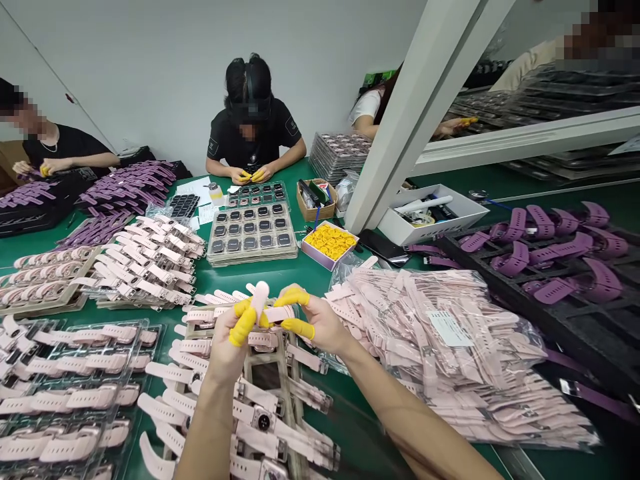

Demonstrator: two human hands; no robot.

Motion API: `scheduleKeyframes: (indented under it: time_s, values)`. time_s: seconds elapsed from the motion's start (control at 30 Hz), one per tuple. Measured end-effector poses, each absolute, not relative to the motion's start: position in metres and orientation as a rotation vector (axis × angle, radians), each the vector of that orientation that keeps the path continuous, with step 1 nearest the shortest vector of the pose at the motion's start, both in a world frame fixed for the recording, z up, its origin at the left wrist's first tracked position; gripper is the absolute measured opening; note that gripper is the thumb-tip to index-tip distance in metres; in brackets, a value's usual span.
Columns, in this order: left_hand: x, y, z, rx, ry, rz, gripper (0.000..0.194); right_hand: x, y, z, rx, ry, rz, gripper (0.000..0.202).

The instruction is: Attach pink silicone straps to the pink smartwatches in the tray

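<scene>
My left hand point(237, 327), with yellow finger covers, pinches a pale pink watch strap point(261, 298) near the middle of the view. Beside it on the right, my right hand point(310, 319) grips the other side of the same pink piece between thumb and fingers. Both hands are held above a tray point(294, 373) of pink-strapped watches. A round dark sensor shows on the back of one watch point(263, 419) below the hands. Fingers partly hide the held piece.
Plastic-bagged pink straps point(450, 360) lie right, purple straps point(555, 250) in black foam beyond. Pink-strapped watches in trays point(75, 363) fill the left. Ahead are a box of yellow finger covers point(330, 241), a tray of watch faces point(253, 233) and a co-worker point(255, 133); a white post point(415, 107) rises right.
</scene>
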State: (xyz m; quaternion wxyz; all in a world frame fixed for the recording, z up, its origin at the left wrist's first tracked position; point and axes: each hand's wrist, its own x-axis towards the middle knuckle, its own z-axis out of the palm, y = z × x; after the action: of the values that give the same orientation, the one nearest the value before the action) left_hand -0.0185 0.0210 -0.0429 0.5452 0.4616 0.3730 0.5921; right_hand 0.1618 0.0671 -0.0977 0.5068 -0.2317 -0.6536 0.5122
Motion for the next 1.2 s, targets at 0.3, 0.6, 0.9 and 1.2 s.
scheduleKeyframes:
  time_s: [0.3,0.6,0.9,1.2]
  values:
    - [-0.029,0.028,-0.047,1.171,0.903,1.262,0.024,0.172,0.065,-0.088,-0.561,-1.556,1.237,0.035]
    - [-0.019,0.025,-0.042,1.315,1.010,1.134,0.034,0.173,0.061,-0.076,-0.572,-1.702,1.102,0.039]
    - [-0.018,0.024,-0.040,1.323,1.145,1.184,0.039,0.165,0.060,-0.087,-0.627,-1.586,1.238,0.046]
    - [-0.005,0.023,-0.046,1.290,1.174,1.271,0.037,0.165,0.056,-0.079,-0.636,-1.758,0.884,0.030]
